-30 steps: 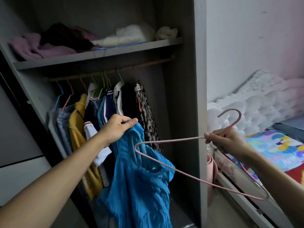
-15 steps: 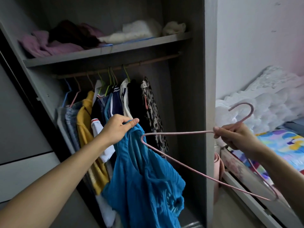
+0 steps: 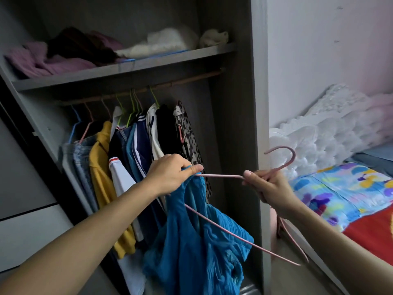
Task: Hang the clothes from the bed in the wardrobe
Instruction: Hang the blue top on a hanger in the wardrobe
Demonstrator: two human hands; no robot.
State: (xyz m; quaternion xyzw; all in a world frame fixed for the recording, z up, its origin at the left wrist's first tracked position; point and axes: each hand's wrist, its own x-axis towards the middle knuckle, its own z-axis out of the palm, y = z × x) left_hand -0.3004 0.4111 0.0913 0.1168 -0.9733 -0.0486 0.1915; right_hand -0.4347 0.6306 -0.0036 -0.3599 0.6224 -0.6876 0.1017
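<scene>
**Hanger tip is at your left hand: feed it along its own line**

Your left hand (image 3: pixel 170 173) pinches the top edge of the blue garment (image 3: pixel 202 241) between thumb and curled fingers, and the rest of the cloth hangs straight below that hand. Your right hand (image 3: pixel 270 188) is closed round the neck of the pink hanger (image 3: pixel 221 176), just under its hook, which curls up and away above your knuckles.

The hanger's long axis runs sideways between your hands. Its upper arm reaches from your right hand straight to your left fingertips. The near shoulder corner is hidden in the cloth there, and the lower bar comes out again below your left hand, crossing the front of the garment and slanting down under your right forearm. That shoulder looks to be inside an opening, though which one I cannot tell.

The far shoulder lies low, beyond your right wrist and well clear of the cloth, so your left hand is the nearer one for drawing fabric along. The rail (image 3: pixel 187 79) lies above and ahead of your left hand, with free space on the side nearer your right hand. The bed (image 3: pixel 350 199) is beyond your right hand.
</scene>
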